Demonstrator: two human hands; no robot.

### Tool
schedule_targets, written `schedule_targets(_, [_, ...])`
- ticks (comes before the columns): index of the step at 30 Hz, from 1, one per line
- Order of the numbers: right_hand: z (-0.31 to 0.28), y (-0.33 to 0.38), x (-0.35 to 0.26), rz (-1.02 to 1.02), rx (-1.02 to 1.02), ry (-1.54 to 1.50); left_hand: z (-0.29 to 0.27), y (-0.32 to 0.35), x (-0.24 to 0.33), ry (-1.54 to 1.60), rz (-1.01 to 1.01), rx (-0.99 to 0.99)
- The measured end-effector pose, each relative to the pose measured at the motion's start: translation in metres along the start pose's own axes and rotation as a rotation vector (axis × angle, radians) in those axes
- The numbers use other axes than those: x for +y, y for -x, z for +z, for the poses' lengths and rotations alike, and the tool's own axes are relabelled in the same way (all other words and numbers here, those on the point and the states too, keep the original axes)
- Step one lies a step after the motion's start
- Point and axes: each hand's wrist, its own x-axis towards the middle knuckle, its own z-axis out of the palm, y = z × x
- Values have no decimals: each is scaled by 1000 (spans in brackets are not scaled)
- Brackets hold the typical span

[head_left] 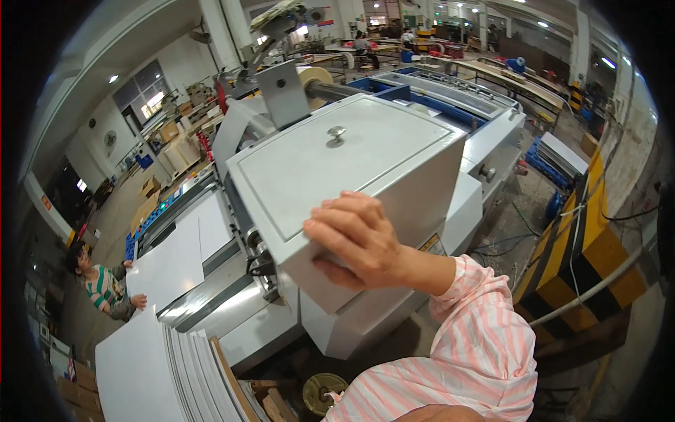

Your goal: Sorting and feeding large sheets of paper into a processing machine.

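Note:
My right hand (360,243), in a pink-and-white striped sleeve (485,330), grips the near corner of a grey metal box housing (394,190) on a large machine. Its fingers bend over the top edge, and the thumb presses on the side face. The box's flat lid (295,183) lies closed, with a small round metal knob (337,135) near its far side. My left hand is not in view.
At left, a co-worker (105,288) in a striped top holds a white sheet (165,271) on the machine's table. A stack of white boards (133,366) stands at lower left. A yellow-and-black striped barrier (569,253) is at right, with cables and hoses on the floor.

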Motion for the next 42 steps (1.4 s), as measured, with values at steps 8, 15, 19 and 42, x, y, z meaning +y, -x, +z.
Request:
schedule_targets(8, [5, 12, 17, -111, -42, -16, 58, 13, 5, 25, 37, -111])
schedule_targets(15, [9, 11, 21, -145, 19, -9, 55, 10, -1, 15, 51, -115])
schedule_targets(19, [8, 15, 20, -155, 15, 9, 57, 16, -11, 32, 39, -111])
schedule_targets(42, [11, 13, 10, -90, 47, 50, 79, -26, -2, -20, 84, -227])
